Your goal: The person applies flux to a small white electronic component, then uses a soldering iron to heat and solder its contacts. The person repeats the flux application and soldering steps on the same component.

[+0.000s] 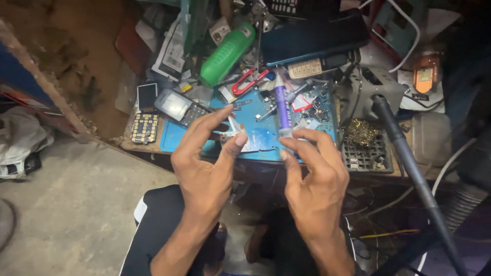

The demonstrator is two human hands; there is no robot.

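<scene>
My left hand [204, 163] pinches a small flat white part [239, 134] between thumb and fingers, just above the blue work mat [255, 115]. Close beside it, my right hand [312, 174] grips a purple syringe-like tube [282, 107] by its lower end, with the tube pointing away over the mat. The two hands are a few centimetres apart at the bench's front edge. What the white part is stays too small to tell.
A grey keypad phone [176, 106], a loose keypad [144, 128] and a small screen [147, 95] lie left of the mat. Behind it are a green bottle [227, 52], red-handled pliers [246, 82] and a dark case [314, 36]. At the right stand a brass wool tray [364, 145] and a black hose [409, 168].
</scene>
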